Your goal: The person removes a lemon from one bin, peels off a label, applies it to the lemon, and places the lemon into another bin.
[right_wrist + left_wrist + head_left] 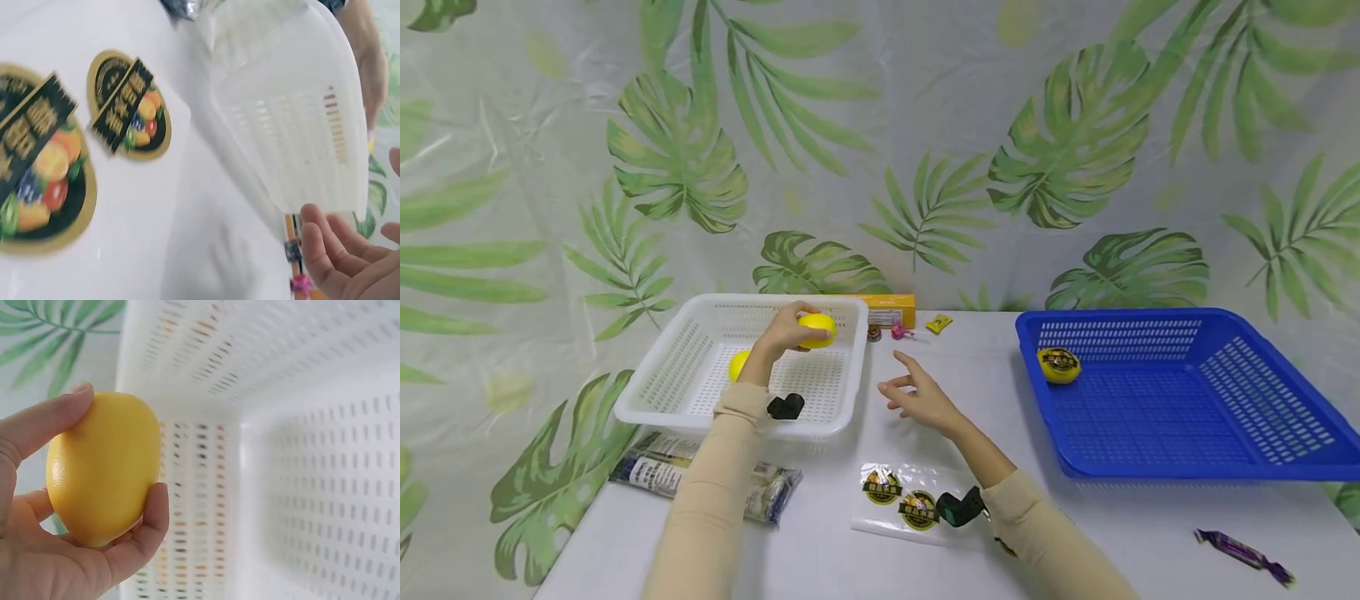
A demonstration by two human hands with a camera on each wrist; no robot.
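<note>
Gripping a yellow lemon (817, 329) in the left hand (784, 335), thumb and fingers curled round it, just above the white basket (655, 392) with a second lemon (738, 364) lying inside. Hovering the right hand (917, 397) over the pale surface (1120, 525), fingers loose and spread, holding nothing. Sitting on that surface: a blue basket (1262, 454) with a stickered lemon (1058, 365), a sticker sheet (898, 498), a purple candy (1243, 554). Hanging behind, a leaf-printed backdrop (1075, 150).

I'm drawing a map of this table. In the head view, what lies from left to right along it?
Wrapped packet → white basket → sticker sheet → blue basket, with a stickered lemon at its left end.
</note>
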